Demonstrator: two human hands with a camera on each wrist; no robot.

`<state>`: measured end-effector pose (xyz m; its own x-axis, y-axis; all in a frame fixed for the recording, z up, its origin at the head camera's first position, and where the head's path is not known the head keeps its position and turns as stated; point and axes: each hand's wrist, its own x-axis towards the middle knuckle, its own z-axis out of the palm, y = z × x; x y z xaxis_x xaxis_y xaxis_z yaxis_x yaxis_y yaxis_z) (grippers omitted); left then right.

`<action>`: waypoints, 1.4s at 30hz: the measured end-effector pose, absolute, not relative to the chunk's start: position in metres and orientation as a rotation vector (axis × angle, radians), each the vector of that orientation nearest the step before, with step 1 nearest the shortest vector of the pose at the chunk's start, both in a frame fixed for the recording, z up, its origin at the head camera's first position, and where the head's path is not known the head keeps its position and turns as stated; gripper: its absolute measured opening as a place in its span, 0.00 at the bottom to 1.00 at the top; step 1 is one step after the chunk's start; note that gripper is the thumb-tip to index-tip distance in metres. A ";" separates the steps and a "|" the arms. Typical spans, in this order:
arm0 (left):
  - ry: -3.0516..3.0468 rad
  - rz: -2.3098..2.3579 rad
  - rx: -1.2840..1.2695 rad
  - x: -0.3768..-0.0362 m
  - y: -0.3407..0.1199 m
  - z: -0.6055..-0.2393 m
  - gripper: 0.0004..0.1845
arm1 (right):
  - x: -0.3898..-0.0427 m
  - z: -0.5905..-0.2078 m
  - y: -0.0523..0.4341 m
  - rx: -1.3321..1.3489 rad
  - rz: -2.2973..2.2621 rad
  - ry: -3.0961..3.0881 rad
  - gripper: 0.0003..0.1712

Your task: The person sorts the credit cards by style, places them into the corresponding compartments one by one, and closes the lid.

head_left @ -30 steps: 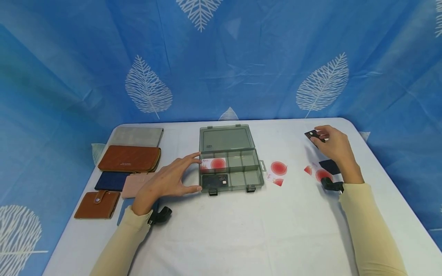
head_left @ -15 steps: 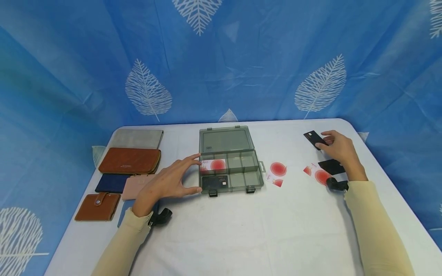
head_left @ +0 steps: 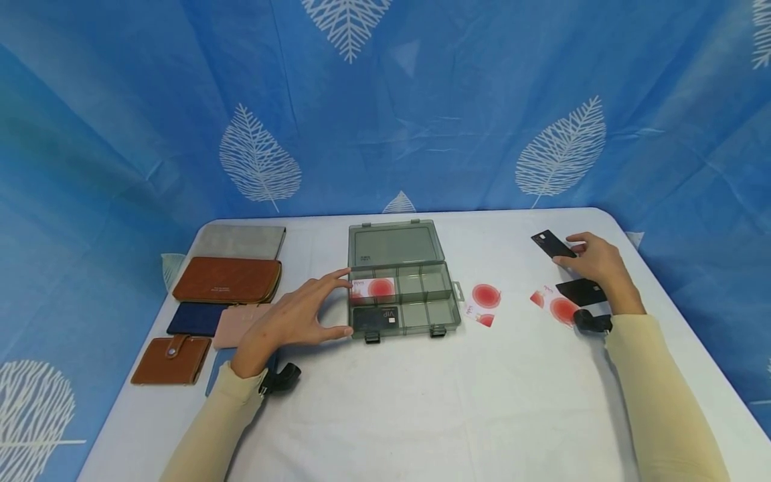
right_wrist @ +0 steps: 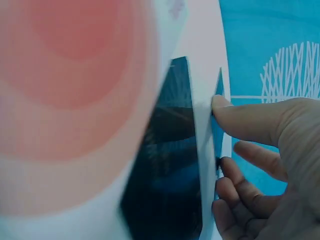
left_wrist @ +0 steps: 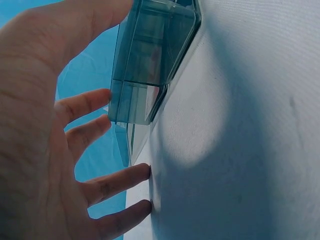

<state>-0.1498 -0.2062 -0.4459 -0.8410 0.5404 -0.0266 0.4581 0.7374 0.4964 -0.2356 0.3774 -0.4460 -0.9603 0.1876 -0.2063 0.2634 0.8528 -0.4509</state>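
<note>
In the head view my left hand (head_left: 292,328) is spread at the left side of a smoky-green plastic organizer box (head_left: 412,328) whose lid is folded back. Thumb and index fingertip meet the box's wall (left_wrist: 135,102) in the left wrist view, fingers fairly straight. A red-and-white card (head_left: 381,288) and a black VIP card (head_left: 375,317) lie in its left compartments. On the right, my right hand (head_left: 599,261) holds another black card (head_left: 549,243) by its near end, between thumb and fingers. Below that hand lie a second black card (head_left: 579,292) and a red-patterned card (head_left: 557,306).
Another red-and-white card (head_left: 484,302) lies just right of the box. At the left are a grey wallet (head_left: 237,241), a brown zip wallet (head_left: 225,278), a navy wallet (head_left: 194,319), a pink wallet (head_left: 237,321) and a brown snap wallet (head_left: 170,359). Blue cloth hangs behind the table.
My right hand has drawn back slightly to the right, showing more of the black card, which has turned flatter and shifted slightly toward me. The left hand and the box have stayed put.
</note>
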 end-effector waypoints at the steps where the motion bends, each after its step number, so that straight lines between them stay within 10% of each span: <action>1: 2.769 0.724 0.801 -0.150 -0.206 -0.446 0.45 | -0.236 -0.445 0.378 0.355 -0.734 2.861 0.44; 42: 2.764 0.722 0.811 -0.148 -0.205 -0.442 0.46 | -0.209 -0.407 0.292 -0.054 -0.993 2.987 0.26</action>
<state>-0.1479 -0.2055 -0.4417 -0.8374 0.5459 -0.0272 0.4628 0.7346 0.4961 -0.2093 0.2919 -0.4070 -0.9994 -0.0304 0.0175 -0.0348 0.8004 -0.5984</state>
